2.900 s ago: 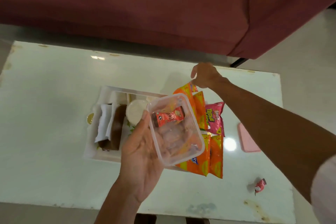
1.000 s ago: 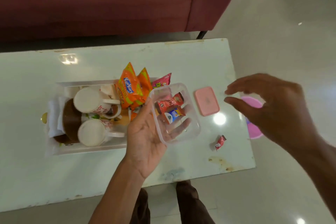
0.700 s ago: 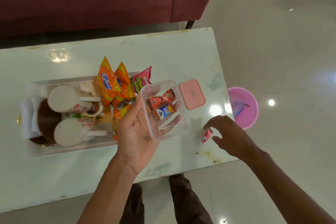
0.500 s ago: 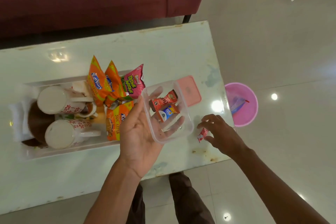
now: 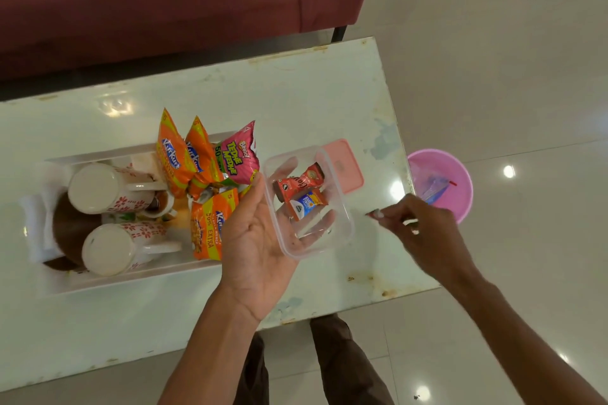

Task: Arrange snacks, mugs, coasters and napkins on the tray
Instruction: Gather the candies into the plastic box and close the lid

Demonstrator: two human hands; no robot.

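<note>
Clear plastic tub (image 5: 307, 204): sits on your left hand (image 5: 253, 240), palm up, fingers spread under the base; held over the surface (image 5: 312, 99), just right of the tray (image 5: 131, 276).
Tub handling: light, thin-walled, prob. flexes, slick. Support from below or take by the rim; don't squeeze.
Right hand (image 5: 424, 233): fingers pinched narrow on a small sweet (image 5: 374, 214), blurred, near tub's right wall.
Sweet handling: v. light; a fingertip pinch is enough.
Sachets (image 5: 302, 194): 2 inside tub, 1 red, 1 blue/orange.
Snack pkts (image 5: 210, 161): 4 on tray, 3 orange + 1 pink. Puffed, soft, crushable; take by top seam.
Mugs (image 5: 98, 189): 2 on tray, handles pointing right. Hard, breakable; take by handle.
Coaster (image 5: 69, 227): brown, round, beside mugs; count unclear.
Napkins (image 5: 36, 223): white, tray's left end; count unclear.
Pink lid (image 5: 345, 164): 1, on surface behind tub.
</note>
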